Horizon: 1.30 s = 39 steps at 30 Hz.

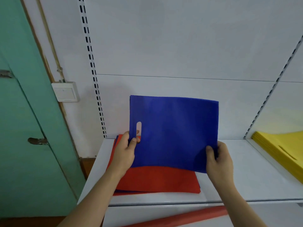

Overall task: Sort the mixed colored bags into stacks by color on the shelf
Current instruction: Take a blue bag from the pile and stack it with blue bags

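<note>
My left hand [125, 152] and right hand [218, 158] both pinch a flat blue nonwoven bag [173, 131] upright above the red bag stack [157, 181] on the white shelf [246, 177]; yellow stack [278, 148] well right.

No text, label, brand or number can be read anywhere. The blue bag [173, 133] is plain. The wall switch [65, 92], left of it, shows no legible marking.

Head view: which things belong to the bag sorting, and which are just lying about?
In the job:
- blue bag, held up by left hand and right hand
- red pile with blue edges showing, under it
- yellow stack, far right
- shelf

Lying about:
- red roll below the shelf
- wall switch
- green door
</note>
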### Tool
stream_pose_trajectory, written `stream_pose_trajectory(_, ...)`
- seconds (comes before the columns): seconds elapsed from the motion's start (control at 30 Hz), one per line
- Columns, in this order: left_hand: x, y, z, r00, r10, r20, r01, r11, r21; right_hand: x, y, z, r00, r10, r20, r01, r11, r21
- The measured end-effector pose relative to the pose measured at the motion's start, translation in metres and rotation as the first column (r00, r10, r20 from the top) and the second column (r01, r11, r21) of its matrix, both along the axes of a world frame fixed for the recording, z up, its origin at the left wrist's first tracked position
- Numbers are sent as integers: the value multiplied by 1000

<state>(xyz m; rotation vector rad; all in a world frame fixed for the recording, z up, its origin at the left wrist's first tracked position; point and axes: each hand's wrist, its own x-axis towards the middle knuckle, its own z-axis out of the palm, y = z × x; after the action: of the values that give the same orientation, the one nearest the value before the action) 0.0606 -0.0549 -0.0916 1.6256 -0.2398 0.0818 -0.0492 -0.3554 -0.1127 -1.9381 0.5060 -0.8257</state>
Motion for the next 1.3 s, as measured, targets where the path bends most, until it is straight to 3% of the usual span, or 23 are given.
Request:
stream_pose_trajectory(0.2,-3,-5,-7,995,36,94,-50,987,153,-10,1,-5,998,-66,-8,66,997,-35)
stream_pose_trajectory(0.37,1,-16,0,965,176,195,-199,974,109,-27,-2,4,990,-124,74,132,984,-123)
stream_pose_trajectory(0.47,-3,-28,2,948,194,253,-219,973,74,-45,-5,7,989,-135,65,148,952,-267)
stream_pose_trajectory(0.67,-24,-79,-8,891,78,446,-169,971,169,-103,-28,-3,955,-293,49,292,897,-331)
stream_pose_trajectory(1.1,-131,-273,8,871,-275,406,179,949,259,-271,-155,2,835,-547,59,526,762,-378)
stream_pose_trajectory(1.3,-202,-390,16,813,-372,448,264,921,287,-365,-239,7,766,-640,61,610,692,-386)
